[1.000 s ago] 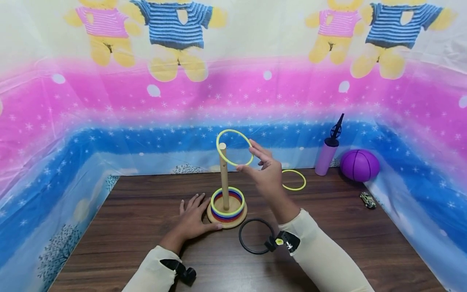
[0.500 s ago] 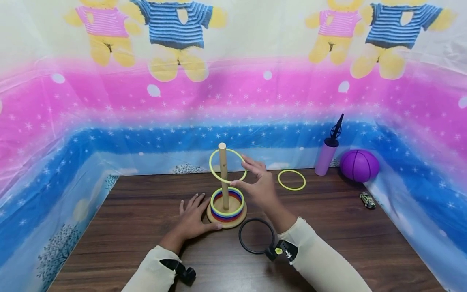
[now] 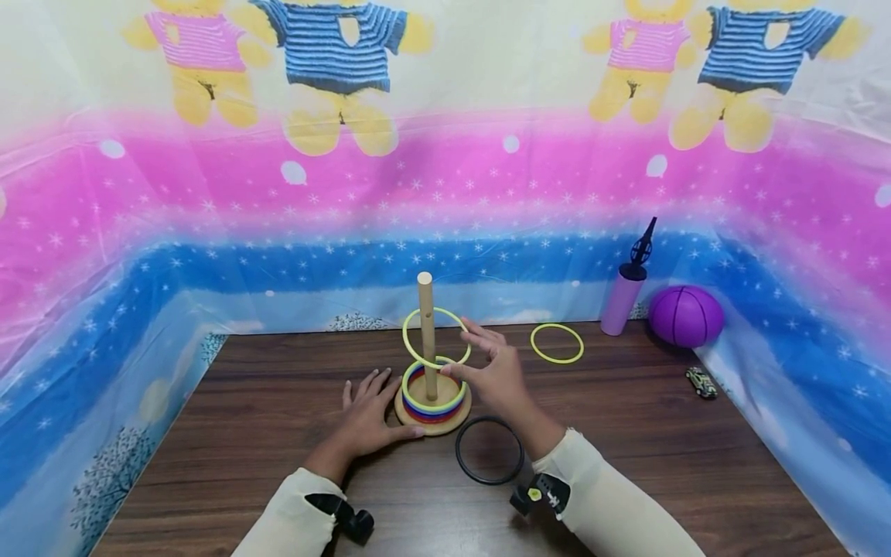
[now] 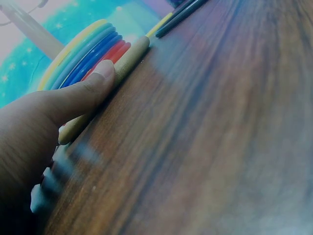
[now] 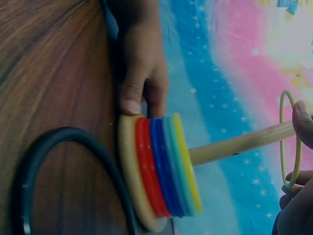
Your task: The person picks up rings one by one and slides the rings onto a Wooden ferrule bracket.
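1. The dark wooden worktop (image 3: 278,433) carries everything.
2. A round wooden base with an upright peg (image 3: 425,325) holds stacked coloured rings (image 3: 418,398).
3. The left hand (image 3: 369,422) lies flat, fingers relaxed, its thumb touching the base's edge.
4. The right hand (image 3: 494,375) pinches a thin yellow-green ring (image 3: 436,336), which encircles the peg partway down, above the stack.
5. A black ring (image 3: 489,450) lies just beside the base.
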### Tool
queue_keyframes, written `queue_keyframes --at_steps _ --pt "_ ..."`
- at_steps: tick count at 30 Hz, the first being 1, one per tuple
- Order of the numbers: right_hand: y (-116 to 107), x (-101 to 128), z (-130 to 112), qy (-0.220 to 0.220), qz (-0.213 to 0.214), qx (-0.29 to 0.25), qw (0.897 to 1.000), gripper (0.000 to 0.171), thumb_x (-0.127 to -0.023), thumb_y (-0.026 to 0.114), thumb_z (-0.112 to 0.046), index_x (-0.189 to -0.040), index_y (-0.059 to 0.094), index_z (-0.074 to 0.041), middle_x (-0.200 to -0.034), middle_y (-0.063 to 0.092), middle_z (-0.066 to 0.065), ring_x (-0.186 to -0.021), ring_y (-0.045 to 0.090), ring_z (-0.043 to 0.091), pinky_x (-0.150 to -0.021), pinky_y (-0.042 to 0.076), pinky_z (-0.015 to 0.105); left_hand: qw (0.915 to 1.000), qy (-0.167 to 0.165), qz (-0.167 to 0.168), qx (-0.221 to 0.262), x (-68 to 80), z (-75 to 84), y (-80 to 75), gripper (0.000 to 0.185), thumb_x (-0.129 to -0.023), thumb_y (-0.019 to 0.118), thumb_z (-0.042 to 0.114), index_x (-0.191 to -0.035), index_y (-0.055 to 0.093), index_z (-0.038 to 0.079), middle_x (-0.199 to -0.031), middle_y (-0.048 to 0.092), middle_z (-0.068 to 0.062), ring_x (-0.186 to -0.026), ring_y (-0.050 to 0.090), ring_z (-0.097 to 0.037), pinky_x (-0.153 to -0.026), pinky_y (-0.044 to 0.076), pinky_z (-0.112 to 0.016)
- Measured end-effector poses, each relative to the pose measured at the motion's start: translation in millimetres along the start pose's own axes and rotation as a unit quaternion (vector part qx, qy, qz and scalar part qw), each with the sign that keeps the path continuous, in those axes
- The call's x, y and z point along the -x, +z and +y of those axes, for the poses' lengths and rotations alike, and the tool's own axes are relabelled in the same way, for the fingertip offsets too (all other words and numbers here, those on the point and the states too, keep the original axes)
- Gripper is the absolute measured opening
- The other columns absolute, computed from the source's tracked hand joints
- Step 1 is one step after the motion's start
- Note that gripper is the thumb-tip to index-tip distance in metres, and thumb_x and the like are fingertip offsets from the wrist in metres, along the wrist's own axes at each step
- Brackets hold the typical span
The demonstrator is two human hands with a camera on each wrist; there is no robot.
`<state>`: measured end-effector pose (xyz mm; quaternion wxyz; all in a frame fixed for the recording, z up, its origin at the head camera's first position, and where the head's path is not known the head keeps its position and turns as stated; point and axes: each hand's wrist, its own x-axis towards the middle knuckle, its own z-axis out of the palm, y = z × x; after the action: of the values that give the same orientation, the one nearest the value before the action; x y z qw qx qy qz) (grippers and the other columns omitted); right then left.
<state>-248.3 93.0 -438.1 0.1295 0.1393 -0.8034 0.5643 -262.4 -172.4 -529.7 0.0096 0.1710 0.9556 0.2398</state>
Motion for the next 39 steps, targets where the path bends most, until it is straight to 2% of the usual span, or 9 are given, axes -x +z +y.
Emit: queue_keyframes --at_steps 9,17,26,39 --pt "3 4 15 0.018 -0.004 0.016 1.0 0.071 -0.085 0.097 -0.022 -0.147 0.068 -0.004 -0.162 0.061 0.001 -0.154 0.048 0.036 -0.124 0.043 0.063 1.0 0.0 0.0 0.002 -0.1 0.5 0.1 0.11 -0.085 0.082 0.073 -0.17 0.043 0.016 -0.178 0.032 -0.021 -0.168 0.021 -0.047 -0.128 0.002 -0.083" --pt "7 8 24 0.044 -0.032 0.01 0.998 0.07 -0.086 0.096 -0.022 -0.146 0.068 0.0 -0.164 0.059 -0.002 -0.159 0.042 0.035 -0.129 0.033 0.066 1.0 0.001 -0.002 0.006 1.5 1.7 -1.4 0.11 -0.086 0.082 0.072 -0.17 0.041 0.015 -0.179 0.032 -0.021 -0.168 0.02 -0.048 -0.128 0.002 -0.083" --pt "11 11 35 0.025 -0.052 0.024 0.998 0.065 -0.084 0.098 -0.02 -0.139 0.072 0.004 -0.162 0.061 0.005 -0.154 0.046 0.037 -0.128 0.033 0.067 1.0 0.0 0.001 0.003 2.6 2.3 -1.4 0.11 -0.086 0.081 0.073 -0.17 0.042 0.014 -0.178 0.033 -0.022 -0.168 0.021 -0.049 -0.128 0.003 -0.083" --pt "21 13 56 0.012 -0.058 0.04 0.997 0.066 -0.085 0.097 -0.016 -0.14 0.07 0.007 -0.164 0.059 0.008 -0.152 0.045 0.039 -0.124 0.036 0.069 1.0 0.0 0.001 0.0 1.1 0.3 -0.4 0.109 -0.086 0.081 0.073 -0.171 0.041 0.016 -0.178 0.032 -0.022 -0.168 0.021 -0.048 -0.129 0.002 -0.082"
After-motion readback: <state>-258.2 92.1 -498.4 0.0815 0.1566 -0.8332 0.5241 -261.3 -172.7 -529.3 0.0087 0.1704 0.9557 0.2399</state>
